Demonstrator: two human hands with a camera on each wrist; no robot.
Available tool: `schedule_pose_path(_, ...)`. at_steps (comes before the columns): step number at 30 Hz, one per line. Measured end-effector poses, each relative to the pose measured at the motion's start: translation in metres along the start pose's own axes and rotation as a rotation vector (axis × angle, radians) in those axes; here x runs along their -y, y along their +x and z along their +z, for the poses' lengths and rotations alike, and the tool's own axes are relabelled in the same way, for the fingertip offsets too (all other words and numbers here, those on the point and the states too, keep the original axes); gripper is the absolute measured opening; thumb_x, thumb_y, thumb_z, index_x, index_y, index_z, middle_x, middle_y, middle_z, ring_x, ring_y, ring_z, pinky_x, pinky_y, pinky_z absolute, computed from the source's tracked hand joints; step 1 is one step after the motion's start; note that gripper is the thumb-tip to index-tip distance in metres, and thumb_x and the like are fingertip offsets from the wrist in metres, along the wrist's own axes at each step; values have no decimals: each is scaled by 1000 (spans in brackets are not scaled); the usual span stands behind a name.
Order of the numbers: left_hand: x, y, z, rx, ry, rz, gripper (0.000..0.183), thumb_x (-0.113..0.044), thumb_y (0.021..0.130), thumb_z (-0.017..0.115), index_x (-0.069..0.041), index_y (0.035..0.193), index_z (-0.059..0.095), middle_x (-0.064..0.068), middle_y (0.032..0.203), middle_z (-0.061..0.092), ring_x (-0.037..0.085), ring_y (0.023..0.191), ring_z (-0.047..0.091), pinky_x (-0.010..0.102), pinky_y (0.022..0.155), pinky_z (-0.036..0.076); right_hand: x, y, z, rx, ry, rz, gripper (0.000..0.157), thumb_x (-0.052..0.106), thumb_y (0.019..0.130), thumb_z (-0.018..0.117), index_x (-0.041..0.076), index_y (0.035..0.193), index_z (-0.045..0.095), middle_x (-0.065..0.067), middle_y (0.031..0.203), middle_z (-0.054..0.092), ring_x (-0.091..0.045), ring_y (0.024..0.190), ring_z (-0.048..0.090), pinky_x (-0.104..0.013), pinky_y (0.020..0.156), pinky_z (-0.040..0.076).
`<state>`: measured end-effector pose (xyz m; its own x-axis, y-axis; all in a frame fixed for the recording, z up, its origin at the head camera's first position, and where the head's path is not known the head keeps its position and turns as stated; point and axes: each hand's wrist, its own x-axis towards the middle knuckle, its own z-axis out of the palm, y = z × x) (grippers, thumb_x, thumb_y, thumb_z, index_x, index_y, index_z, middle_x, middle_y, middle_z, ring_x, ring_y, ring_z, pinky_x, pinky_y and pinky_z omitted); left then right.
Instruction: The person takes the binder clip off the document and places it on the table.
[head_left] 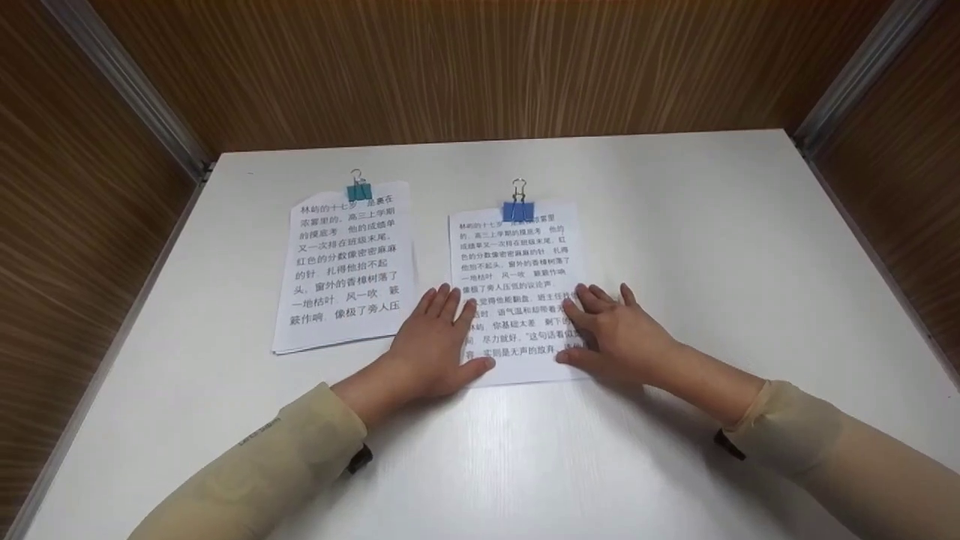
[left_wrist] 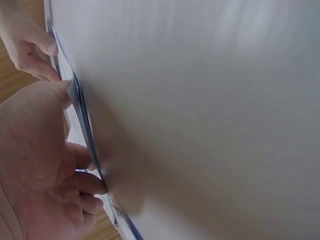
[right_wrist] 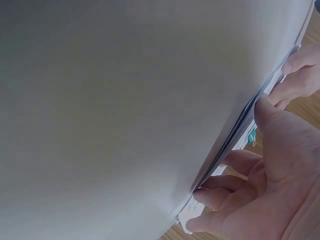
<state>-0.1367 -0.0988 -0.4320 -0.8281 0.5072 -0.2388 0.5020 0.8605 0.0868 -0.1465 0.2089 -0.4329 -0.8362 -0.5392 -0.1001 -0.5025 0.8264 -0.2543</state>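
Note:
A stack of printed sheets (head_left: 517, 373) lies on the white table, its top edge held by a blue binder clip (head_left: 518, 212) with wire handles up. My left hand (head_left: 429, 349) rests at the stack's left edge, fingers extended and thumb on the lower left corner. On the opposite side, my right hand (head_left: 630, 339) touches the right edge, its fingers spread and its thumb near the lower right corner. Both wrist views show thumb and fingertips against the thin paper edges, with the palms raised off the table.
Left of the hands lies a second printed stack (head_left: 345, 259), slightly tilted, with a teal binder clip (head_left: 359, 192) at its top. Wood-grain panels (head_left: 480, 71) enclose the white table (head_left: 675, 195) at the back and sides.

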Motion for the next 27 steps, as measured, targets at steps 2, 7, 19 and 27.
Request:
schedule_pose_path(2,-3,-4,1,-1,7,5,97,-72,104,38,2,166,25,29,171,19,42,161,9,50,131,2,2,-4,1,-8,-1,-4,85,51,96,75,-2,157,48,-32,161,39,-51,151,36,-75,121,18)
schedule_pose_path(7,-9,-11,4,-12,13,22,98,-72,104,38,4,165,27,32,169,21,44,160,12,51,131,4,5,-14,4,-32,3,-19,83,50,96,75,-2,155,50,-33,159,42,-52,149,38,-76,120,21)
schedule_pose_path(19,-19,-26,10,-46,13,59,98,-72,104,40,5,163,33,33,166,28,44,159,18,52,131,8,14,-34,8,-68,-13,-48,83,52,95,77,-3,152,54,-34,156,46,-53,145,44,-76,117,25)
schedule_pose_path(27,-16,-25,5,-62,-28,89,95,-73,101,48,3,158,45,33,160,40,45,156,30,53,131,12,17,-41,8,-83,-15,-49,81,50,94,78,-3,151,56,-33,155,48,-52,144,46,-76,116,28)
